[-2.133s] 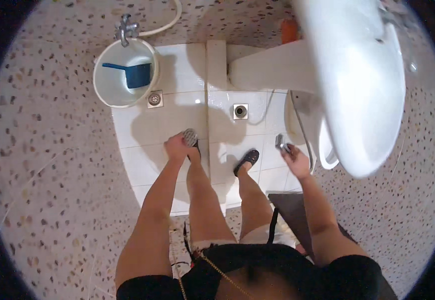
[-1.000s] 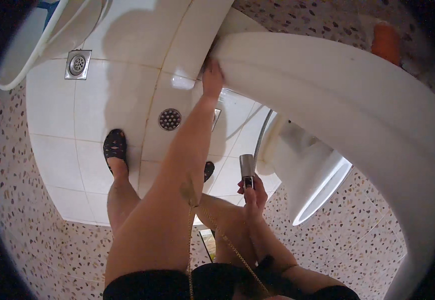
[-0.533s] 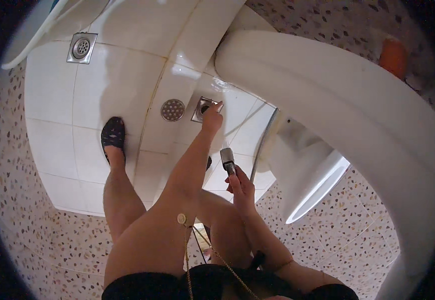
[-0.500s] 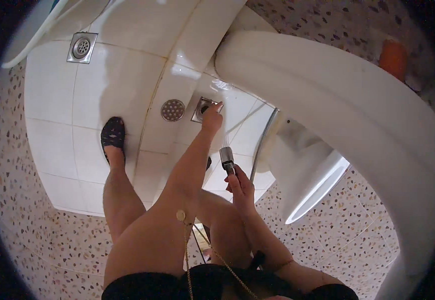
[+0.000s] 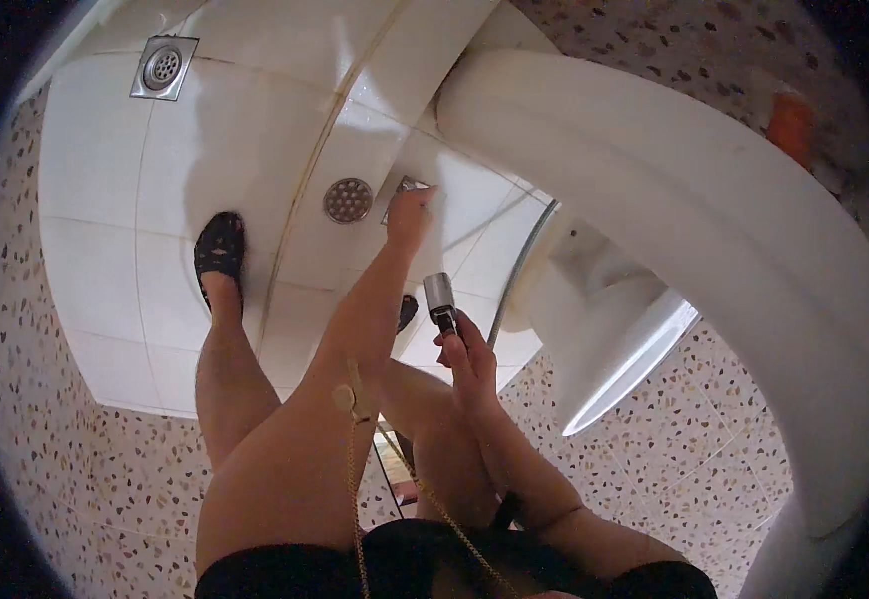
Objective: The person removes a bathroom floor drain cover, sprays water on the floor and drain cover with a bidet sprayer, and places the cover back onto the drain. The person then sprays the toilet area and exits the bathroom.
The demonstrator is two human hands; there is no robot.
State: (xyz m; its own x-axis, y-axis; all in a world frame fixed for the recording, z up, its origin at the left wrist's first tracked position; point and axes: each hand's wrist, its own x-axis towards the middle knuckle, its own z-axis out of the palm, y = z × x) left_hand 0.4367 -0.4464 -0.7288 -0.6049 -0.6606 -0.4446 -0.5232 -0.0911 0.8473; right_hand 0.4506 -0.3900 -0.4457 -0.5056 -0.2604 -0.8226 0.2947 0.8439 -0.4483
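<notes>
My right hand (image 5: 469, 361) is wrapped round the dark handle of a chrome handheld sprayer (image 5: 438, 291), whose head points away from me toward the floor. No jet of water shows clearly at its head. My left hand (image 5: 410, 217) reaches down to a square metal floor drain (image 5: 413, 184) and covers most of it. Its fingers look curled at the drain's far right side; whatever they hold is hidden. Just left of that hand, a round perforated drain cover (image 5: 348, 201) lies loose on the white tiles.
A large white ceramic basin (image 5: 674, 160) curves across the right, with another white ceramic fixture (image 5: 604, 319) below it. A grey hose (image 5: 519, 275) runs beside them. A second square drain (image 5: 164, 67) sits at the far left. My feet wear dark slippers (image 5: 221, 246).
The thin water spray seen earlier from the sprayer head no longer shows. The sprayer has shifted slightly left and up. My left hand covers more of the drain, whose dark hole showed before.
</notes>
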